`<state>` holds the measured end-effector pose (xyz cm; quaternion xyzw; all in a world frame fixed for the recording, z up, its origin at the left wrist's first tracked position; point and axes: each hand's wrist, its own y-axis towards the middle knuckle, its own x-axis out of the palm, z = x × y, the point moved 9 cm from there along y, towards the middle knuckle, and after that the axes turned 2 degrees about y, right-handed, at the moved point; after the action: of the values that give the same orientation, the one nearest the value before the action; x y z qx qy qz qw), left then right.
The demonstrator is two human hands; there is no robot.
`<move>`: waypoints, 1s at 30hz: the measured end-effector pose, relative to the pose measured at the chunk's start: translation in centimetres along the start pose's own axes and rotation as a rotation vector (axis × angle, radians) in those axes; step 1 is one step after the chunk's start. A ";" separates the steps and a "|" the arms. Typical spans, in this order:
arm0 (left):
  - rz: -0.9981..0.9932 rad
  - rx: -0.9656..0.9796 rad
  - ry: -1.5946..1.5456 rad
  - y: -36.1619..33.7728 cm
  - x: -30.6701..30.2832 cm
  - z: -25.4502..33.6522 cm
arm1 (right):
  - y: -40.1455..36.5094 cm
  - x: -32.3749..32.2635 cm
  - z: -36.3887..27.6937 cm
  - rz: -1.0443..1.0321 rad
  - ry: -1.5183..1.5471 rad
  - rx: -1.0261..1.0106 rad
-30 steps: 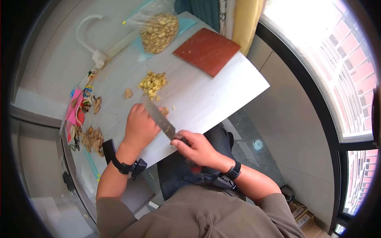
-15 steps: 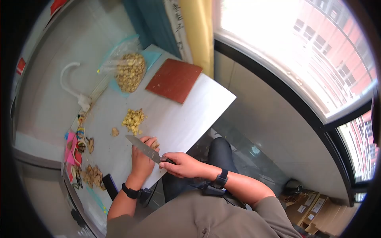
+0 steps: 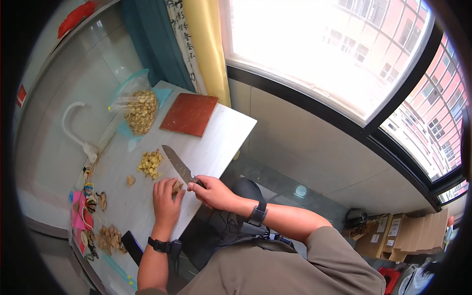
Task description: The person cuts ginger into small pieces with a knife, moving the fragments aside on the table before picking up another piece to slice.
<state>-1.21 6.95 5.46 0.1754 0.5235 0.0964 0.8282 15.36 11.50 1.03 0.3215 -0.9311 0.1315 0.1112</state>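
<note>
A kitchen knife point(image 3: 177, 163) is in my right hand point(image 3: 215, 192), fingers wrapped round its dark handle. Its blade points away over the table, beyond the fingertips of my left hand point(image 3: 166, 199). Those fingers press a piece of ginger point(image 3: 177, 187) near the table's edge, with the thumb on its near side. Part of the ginger is hidden by the hand. Just beyond lies a heap of cut yellow ginger pieces point(image 3: 150, 163). One small lump of ginger point(image 3: 130, 180) sits to the left of the heap.
On the white table point(image 3: 223, 129) lie a reddish-brown board point(image 3: 189, 114), a plastic bag of ginger pieces point(image 3: 141, 112), a pile of unpeeled ginger point(image 3: 109, 239) and a phone point(image 3: 132, 247). A window point(image 3: 314, 44) and cardboard boxes point(image 3: 393, 236) are to the right.
The knife blade has swung from across my left hand to past its fingertips. My left hand still presses the ginger. The whole view has turned towards the right.
</note>
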 end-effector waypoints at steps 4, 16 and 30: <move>-0.021 0.005 -0.057 0.0 0.0 -0.2 | -1.4 -0.1 1.9 0.031 -0.032 0.129; -0.195 -0.190 -0.200 -1.9 -1.0 -1.2 | -5.2 -3.5 3.7 0.008 -0.237 0.244; -0.017 -0.113 -0.117 -4.5 -2.1 2.9 | -7.2 -6.2 4.3 0.101 -0.157 0.246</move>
<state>0.37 1.51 6.53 0.1296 0.4693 0.1084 0.8667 24.14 8.16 -3.60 0.2949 -0.9288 0.2243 -0.0087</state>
